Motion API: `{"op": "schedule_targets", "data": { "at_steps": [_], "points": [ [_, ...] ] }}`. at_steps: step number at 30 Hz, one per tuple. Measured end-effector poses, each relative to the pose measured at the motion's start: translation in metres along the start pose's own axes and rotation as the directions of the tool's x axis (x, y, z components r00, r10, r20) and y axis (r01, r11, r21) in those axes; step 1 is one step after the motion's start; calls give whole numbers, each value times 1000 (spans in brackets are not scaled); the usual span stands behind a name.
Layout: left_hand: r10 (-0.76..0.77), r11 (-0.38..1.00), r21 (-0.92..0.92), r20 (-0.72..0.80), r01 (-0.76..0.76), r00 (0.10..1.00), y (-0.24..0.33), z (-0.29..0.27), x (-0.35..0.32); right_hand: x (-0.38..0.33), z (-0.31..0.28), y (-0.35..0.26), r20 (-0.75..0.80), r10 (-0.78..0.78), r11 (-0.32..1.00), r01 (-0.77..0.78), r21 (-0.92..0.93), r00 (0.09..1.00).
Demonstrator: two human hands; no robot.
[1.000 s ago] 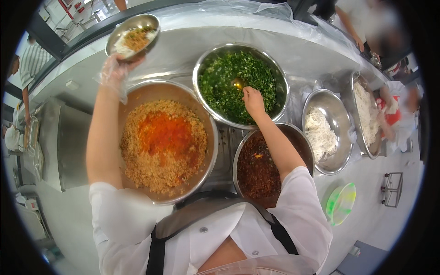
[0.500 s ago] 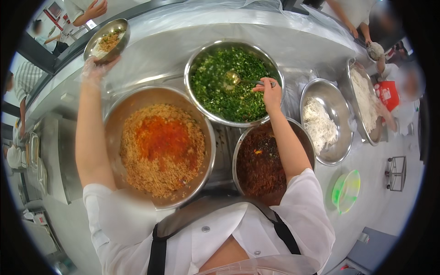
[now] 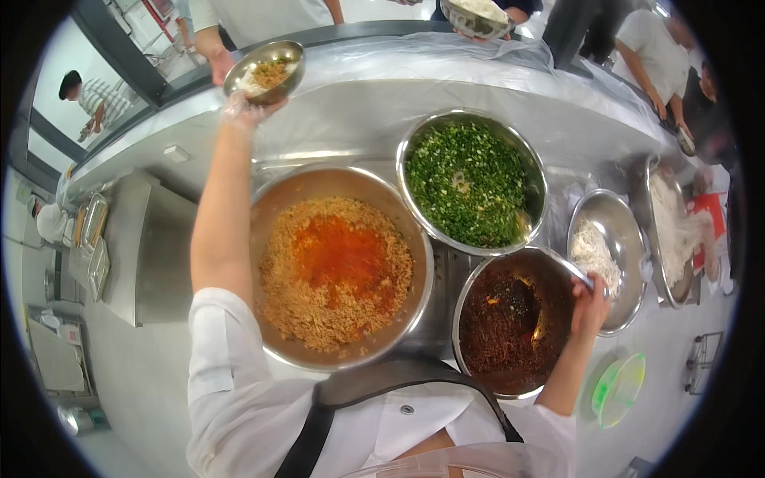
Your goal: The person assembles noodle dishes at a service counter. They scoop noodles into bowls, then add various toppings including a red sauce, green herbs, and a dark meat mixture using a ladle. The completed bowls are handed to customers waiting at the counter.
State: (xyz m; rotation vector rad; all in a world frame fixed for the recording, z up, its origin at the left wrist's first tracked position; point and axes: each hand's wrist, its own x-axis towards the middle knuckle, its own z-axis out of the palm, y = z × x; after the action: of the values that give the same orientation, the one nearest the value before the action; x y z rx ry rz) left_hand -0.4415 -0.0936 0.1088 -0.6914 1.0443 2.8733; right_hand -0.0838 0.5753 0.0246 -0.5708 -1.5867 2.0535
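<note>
My left hand [image 3: 249, 110], in a clear glove, is stretched forward and holds a metal bowl [image 3: 293, 80] from below. White noodles, brown crumbly topping and a little green lie in that bowl. My right hand [image 3: 591, 307] is closed on the handle of a metal ladle [image 3: 588, 279], above the right rim of a pan of dark red-brown sauce [image 3: 498, 338]. The ladle's head seems to lie at the lower right edge of a big bowl of chopped greens [image 3: 470, 175]; it is hard to make out. Left of the sauce stands a large pan of brown mince-like topping [image 3: 339, 263] with orange-red oil on it.
Another person's hand [image 3: 219, 64] is close to my bowl, beyond the ledge. Someone there holds a bowl of white food [image 3: 476, 17]. On the right are a metal bowl [image 3: 633, 255] with noodles, a long noodle pan [image 3: 669, 231] and a green plastic basket [image 3: 617, 390].
My right hand has drawn back from the greens toward the sauce pan's right rim, still holding the ladle. The view has swung left, and another person's hand appears close beside my held-out bowl.
</note>
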Motion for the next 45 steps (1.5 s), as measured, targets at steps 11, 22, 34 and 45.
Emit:
{"op": "schedule_targets", "data": {
  "at_steps": [11, 22, 34, 45],
  "points": [
    [43, 995, 94, 13, -44, 999, 14, -7, 16, -72, -29, 28, -196, 142, 956, -186, -227, 970],
    [103, 995, -7, 103, -103, 989, 43, 6, 62, -138, 10, 113, 253, -177, 578, 308, -755, 951],
    [-233, 969, 159, 350, 188, 907, -133, 82, -11, -128, -24, 75, -210, 218, 969, -237, -68, 953],
    [-18, 988, 138, 554, -71, 832, -235, 205, -34, -132, -49, 50, -183, 197, 978, -207, -35, 963]
  ]
}}
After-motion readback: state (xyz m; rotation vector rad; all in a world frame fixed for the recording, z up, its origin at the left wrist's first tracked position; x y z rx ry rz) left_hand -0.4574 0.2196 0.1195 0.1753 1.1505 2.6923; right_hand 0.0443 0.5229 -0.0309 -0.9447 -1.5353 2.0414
